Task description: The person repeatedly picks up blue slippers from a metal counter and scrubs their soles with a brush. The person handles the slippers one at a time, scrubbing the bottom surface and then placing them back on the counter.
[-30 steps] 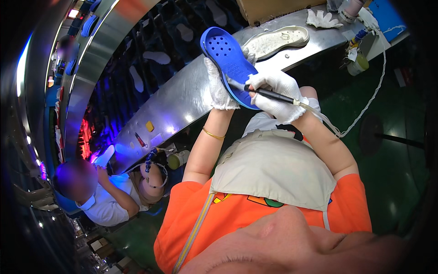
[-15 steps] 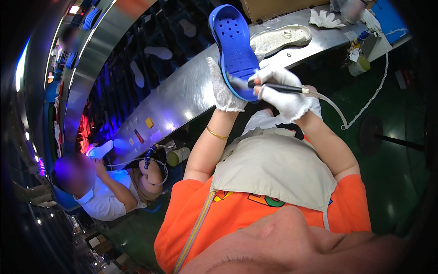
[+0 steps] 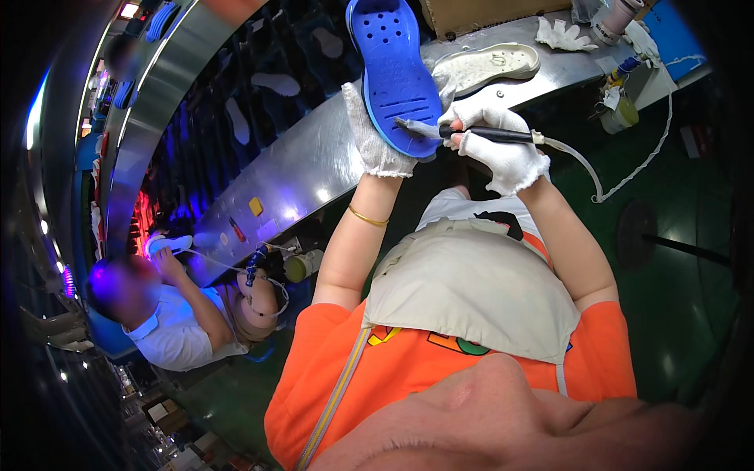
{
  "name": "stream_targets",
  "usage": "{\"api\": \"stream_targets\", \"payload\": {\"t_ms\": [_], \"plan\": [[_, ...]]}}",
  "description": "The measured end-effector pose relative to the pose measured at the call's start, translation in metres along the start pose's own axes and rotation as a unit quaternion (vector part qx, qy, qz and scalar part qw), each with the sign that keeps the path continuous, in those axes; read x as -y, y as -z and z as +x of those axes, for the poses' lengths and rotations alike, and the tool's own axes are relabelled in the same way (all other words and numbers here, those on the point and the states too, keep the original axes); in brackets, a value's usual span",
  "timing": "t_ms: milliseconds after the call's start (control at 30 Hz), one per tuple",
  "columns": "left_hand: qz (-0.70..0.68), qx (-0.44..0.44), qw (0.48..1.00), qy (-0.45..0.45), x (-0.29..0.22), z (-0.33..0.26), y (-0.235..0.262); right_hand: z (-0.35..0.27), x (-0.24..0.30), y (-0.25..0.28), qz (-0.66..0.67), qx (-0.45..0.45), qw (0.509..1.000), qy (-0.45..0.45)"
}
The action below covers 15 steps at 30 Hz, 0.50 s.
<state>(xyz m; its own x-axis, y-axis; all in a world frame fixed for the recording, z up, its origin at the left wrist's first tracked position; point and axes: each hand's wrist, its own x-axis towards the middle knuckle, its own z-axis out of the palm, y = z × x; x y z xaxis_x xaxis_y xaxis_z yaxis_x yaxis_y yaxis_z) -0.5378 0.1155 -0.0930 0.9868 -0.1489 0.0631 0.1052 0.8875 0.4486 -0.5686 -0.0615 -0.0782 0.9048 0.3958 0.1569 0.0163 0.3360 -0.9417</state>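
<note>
My left hand, in a white knit glove, grips the heel end of a blue shoe sole from below and the side. The sole tilts up over the metal bench, its holes at the far end and short grooves nearer me. In my right hand, gloved with some fingertips bare, is a brush with a black handle and a thin tube running from its back end. Its bristles touch the sole's inner face near the heel. Just beyond lies a white shoe sole on the bench.
The metal bench runs along a dark conveyor carrying several pale soles. A cardboard box, a spare white glove and a greenish pot are at the far right. The brush's tube loops there. A co-worker sits at left.
Both hands and the blue sole have shifted slightly away and to the left. The brush has moved along the heel, and its bristles now show more clearly.
</note>
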Motion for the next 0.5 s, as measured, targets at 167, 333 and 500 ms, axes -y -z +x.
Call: {"api": "stream_targets", "payload": {"t_ms": [167,333,500], "plan": [[-0.001,0.043,0.997,0.058,-0.009,0.001,-0.004,0.002,0.007,0.003,-0.073,0.083,0.994,-0.015],[-0.070,0.084,0.987,0.117,-0.018,0.009,0.003,0.007,0.004,0.005,-0.084,0.060,0.995,0.003],[-0.060,0.085,0.981,0.164,-0.028,0.011,0.003,-0.002,0.007,-0.001,-0.105,0.112,0.988,-0.034]]}}
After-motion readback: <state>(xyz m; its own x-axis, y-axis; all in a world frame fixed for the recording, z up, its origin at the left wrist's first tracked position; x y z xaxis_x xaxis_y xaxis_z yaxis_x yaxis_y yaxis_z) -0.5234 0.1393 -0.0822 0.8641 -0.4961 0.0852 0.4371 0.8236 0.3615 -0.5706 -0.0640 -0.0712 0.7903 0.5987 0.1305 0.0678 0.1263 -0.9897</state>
